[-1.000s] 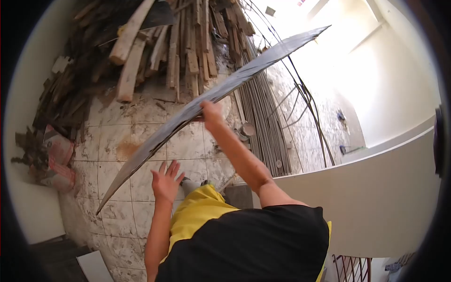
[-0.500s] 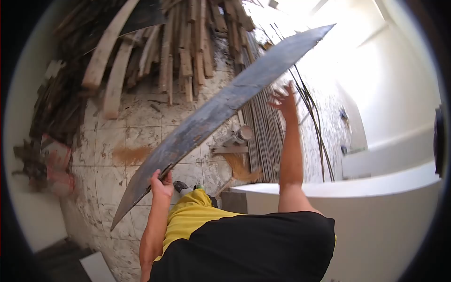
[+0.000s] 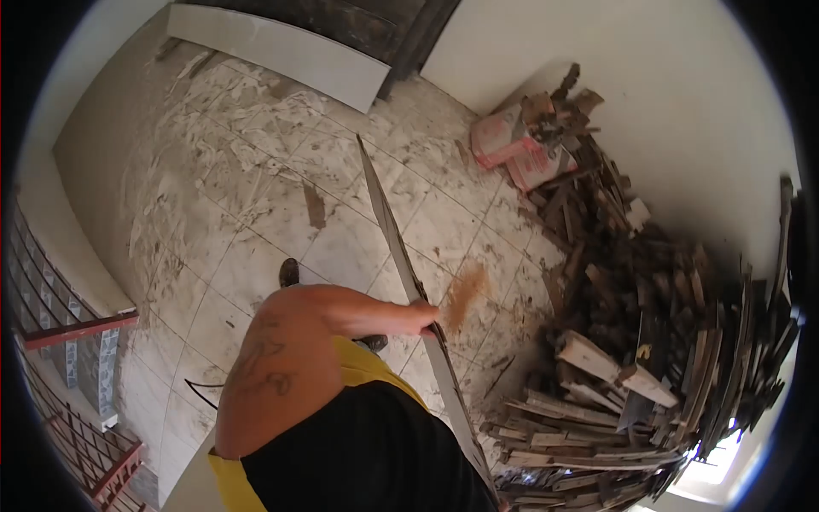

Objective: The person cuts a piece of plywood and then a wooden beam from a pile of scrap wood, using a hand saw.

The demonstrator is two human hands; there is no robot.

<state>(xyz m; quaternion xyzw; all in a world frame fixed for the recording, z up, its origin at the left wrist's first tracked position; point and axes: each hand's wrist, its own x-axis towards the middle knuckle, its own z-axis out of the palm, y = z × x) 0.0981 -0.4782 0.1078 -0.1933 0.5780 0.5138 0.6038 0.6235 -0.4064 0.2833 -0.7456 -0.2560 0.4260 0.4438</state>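
Observation:
A long, thin grey board (image 3: pixel 394 237) slants from the middle of the floor down to the lower edge of the view, seen nearly edge-on. My left hand (image 3: pixel 420 317) is closed around its edge about midway along the visible length. At the bottom edge, beside the board's near end, only a sliver of what looks like my right hand (image 3: pixel 504 506) shows; its fingers are hidden.
A big heap of wood planks (image 3: pixel 589 401) lies to the right, with red-and-white sacks (image 3: pixel 503 138) of scrap behind it. A white panel (image 3: pixel 281 53) lies at the back. Red metal railings (image 3: pixel 81 328) stand at left. Debris covers the tiled floor (image 3: pixel 247 264).
My view has swung left, toward the sacks and white panel. The board has turned with me, still in my left hand. My right hand, earlier spread open beside the board, is now almost out of view.

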